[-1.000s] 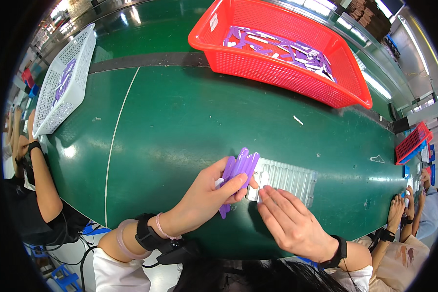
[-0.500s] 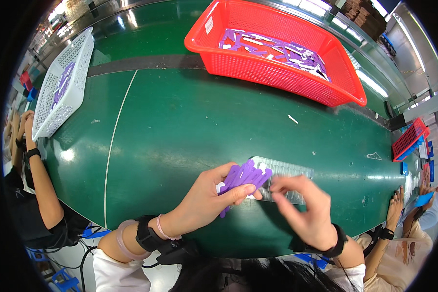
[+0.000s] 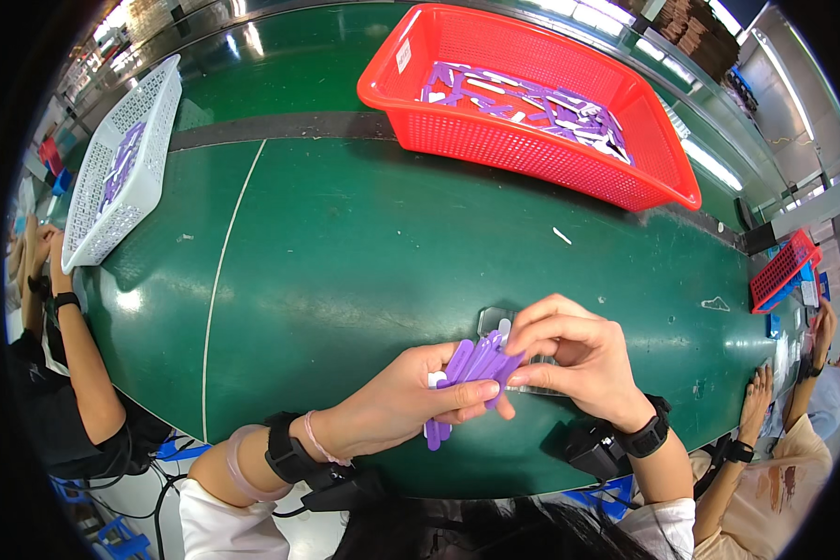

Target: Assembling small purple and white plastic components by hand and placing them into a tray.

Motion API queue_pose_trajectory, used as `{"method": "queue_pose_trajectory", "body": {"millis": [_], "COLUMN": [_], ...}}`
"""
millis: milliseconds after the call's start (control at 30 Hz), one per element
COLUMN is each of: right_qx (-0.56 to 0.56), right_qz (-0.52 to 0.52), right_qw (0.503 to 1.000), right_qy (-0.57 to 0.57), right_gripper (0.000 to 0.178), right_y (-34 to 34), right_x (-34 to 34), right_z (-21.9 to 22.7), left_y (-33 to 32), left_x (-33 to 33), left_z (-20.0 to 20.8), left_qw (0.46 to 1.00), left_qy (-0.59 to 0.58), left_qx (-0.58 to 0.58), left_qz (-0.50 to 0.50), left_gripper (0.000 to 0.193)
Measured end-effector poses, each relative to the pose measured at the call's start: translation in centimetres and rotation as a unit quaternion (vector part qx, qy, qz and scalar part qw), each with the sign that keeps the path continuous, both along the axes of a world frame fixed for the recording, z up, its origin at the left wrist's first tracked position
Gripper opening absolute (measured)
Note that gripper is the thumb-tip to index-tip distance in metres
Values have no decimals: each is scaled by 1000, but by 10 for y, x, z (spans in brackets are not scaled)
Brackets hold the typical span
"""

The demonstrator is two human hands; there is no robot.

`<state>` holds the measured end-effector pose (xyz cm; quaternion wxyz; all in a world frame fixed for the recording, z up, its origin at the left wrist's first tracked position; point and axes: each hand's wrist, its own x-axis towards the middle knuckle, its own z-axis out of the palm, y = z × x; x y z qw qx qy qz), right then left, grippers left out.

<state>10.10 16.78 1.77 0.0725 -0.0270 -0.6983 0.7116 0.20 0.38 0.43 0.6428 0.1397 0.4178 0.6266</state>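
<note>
A bundle of flat purple and white sticks [image 3: 477, 362] with rounded ends, like small nail files, is held in my left hand [image 3: 420, 385]. Its thumb presses across them, and the lower ends poke out under the palm. At the right side of the bundle, the thumb and fingertips of my right hand [image 3: 579, 359] close on the end of a purple stick. A clear plastic tray with ridged compartments [image 3: 497, 320] lies on the table beneath my hands, which cover most of it.
A large red basket [image 3: 532, 173] of loose purple and white sticks stands at the back. A white basket [image 3: 140, 201] with similar sticks is far left. One white stick [image 3: 562, 236] lies on the green table [image 3: 345, 224]. Co-workers' arms and a smaller red basket [image 3: 782, 271] show at the sides.
My right hand has moved from over the tray to the bundle and closed at its edge. My left hand with the sticks has shifted slightly down and right.
</note>
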Motion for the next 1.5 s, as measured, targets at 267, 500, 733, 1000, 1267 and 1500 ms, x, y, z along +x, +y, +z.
{"method": "queue_pose_trajectory", "body": {"millis": [267, 500, 733, 1000, 1267, 1500], "right_qx": [152, 382, 419, 49, 675, 538], "right_qz": [-63, -58, -32, -145, -22, -17], "right_qw": [960, 915, 906, 985, 731, 840], "right_qy": [-228, -114, -59, -75, 94, 67], "right_gripper": [20, 37, 39, 8, 24, 30], "right_y": [35, 30, 12, 6, -10, -12], "right_x": [-12, -18, -5, 6, 27, 36], "right_z": [6, -3, 8, 6, 1, 6], "left_y": [-1, -1, -3, 0, -1, -3], "left_x": [-6, -2, -2, -3, -4, -2], "left_z": [-9, -5, -5, -2, -3, -5], "left_qw": [994, 990, 980, 978, 989, 985], "left_qy": [96, 131, 192, 202, 134, 171], "left_qx": [-50, -33, -23, -24, -41, -14], "left_qz": [33, 28, 40, 52, 52, 32], "left_gripper": [20, 16, 16, 14, 14, 14]}}
